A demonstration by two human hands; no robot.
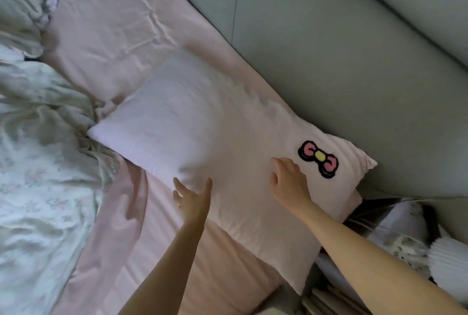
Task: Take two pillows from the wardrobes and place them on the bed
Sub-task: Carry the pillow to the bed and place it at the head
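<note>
A pale pink pillow (202, 137) with a pink bow patch (319, 159) lies flat on the pink bed sheet (119, 238), along the headboard. My right hand (288, 180) rests on the pillow just left of the bow, fingers relaxed. My left hand (192, 199) hovers at the pillow's near edge, fingers spread and holding nothing. A second pink pillow (109, 36) lies further up the bed at the upper left, also beside the headboard.
A grey-green padded headboard (342, 49) runs along the right. A crumpled white floral duvet (38, 162) covers the left side of the bed. Dark and white soft items (405, 233) sit in the gap at the lower right.
</note>
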